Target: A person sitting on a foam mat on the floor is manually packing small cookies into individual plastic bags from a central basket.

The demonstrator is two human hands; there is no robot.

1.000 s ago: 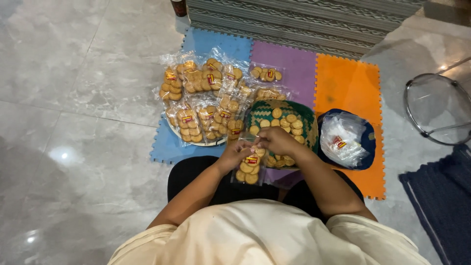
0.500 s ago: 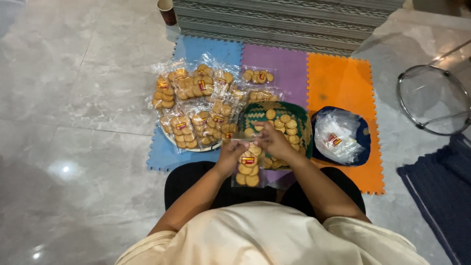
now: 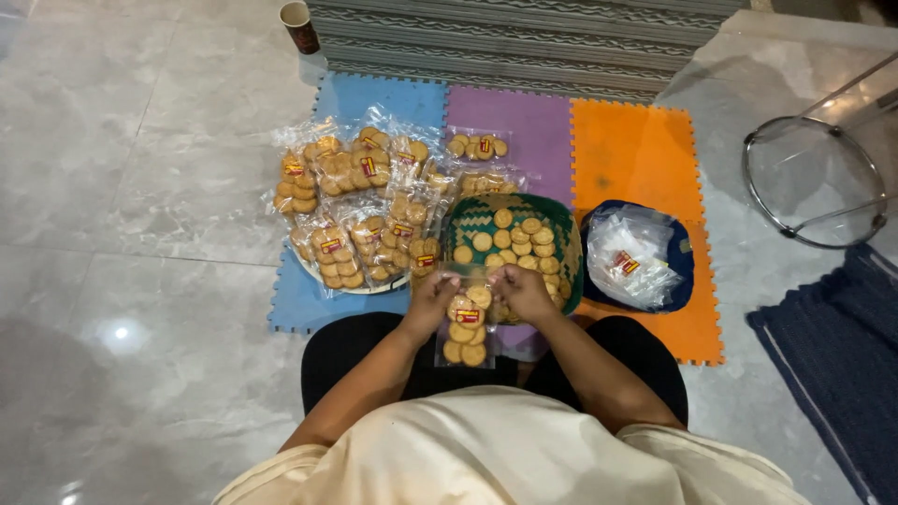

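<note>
Both her left hand (image 3: 432,301) and right hand (image 3: 524,292) pinch a clear cookie bag (image 3: 465,327) just in front of the green woven basket (image 3: 571,245).

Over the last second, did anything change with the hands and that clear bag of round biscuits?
Hardly. Both hands, left hand and right hand, still pinch the top of the clear plastic bag of round golden biscuits. The green woven basket and packed bags stayed put; only the camera view shifted.
</note>
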